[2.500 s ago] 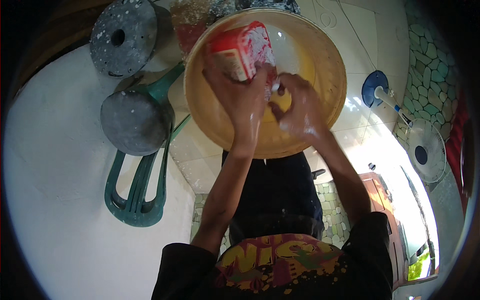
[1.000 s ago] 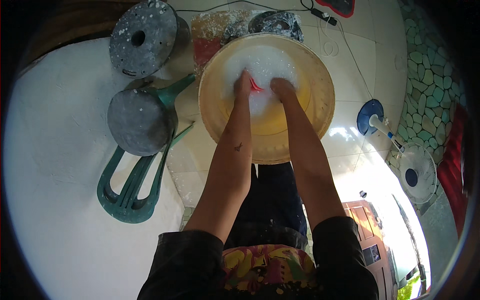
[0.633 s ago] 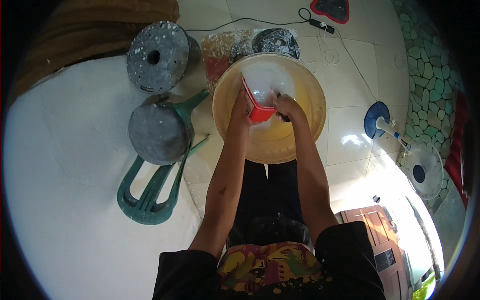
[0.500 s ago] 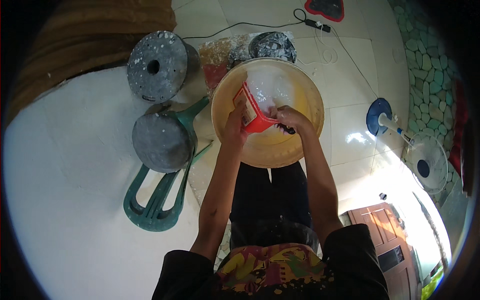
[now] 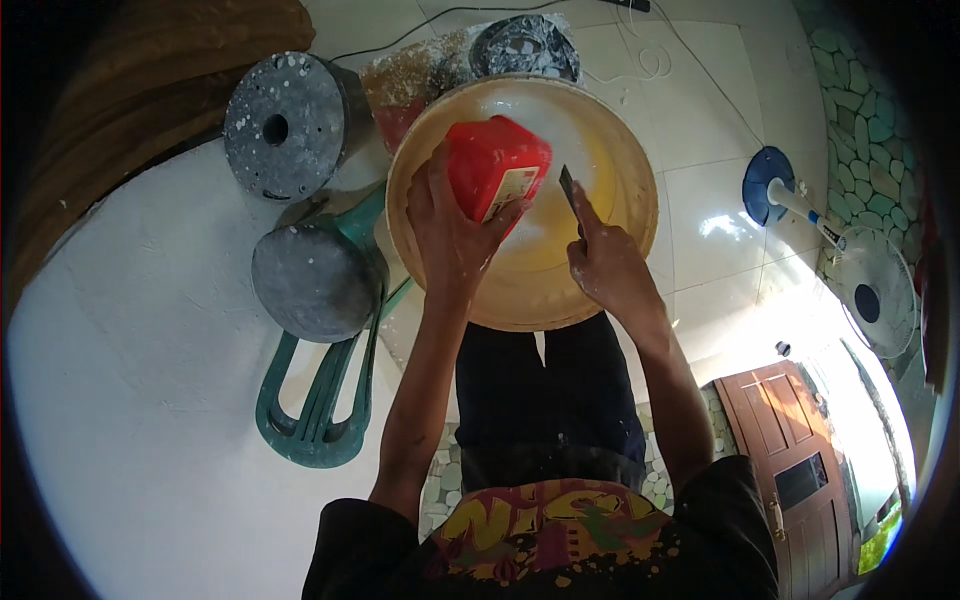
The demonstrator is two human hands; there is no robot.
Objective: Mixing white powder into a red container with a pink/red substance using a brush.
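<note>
My left hand (image 5: 445, 225) grips a red plastic container (image 5: 480, 145) with a pale label, tipped over inside a wide beige tub (image 5: 635, 220). Its fingers wrap round the container's left side, the thumb by the label. Just right of that, my right hand (image 5: 610, 260) holds a dark, flat-bladed tool (image 5: 568, 188), its tip pointing away from me and apart from the container. White suds and yellowish liquid lie in the tub beneath both.
At left are two grey, paint-flecked round objects (image 5: 305, 280) (image 5: 290, 100) and a green plastic chair (image 5: 310, 440). A stained board (image 5: 400, 75) with a crumpled dark bundle (image 5: 523, 45) lies beyond the tub. Cords, a fan (image 5: 870, 290) and a wooden door (image 5: 770, 420) are at right.
The red container has come up out of the suds and turned over, its underside now up. My right hand has drawn away to the right, showing the blade.
</note>
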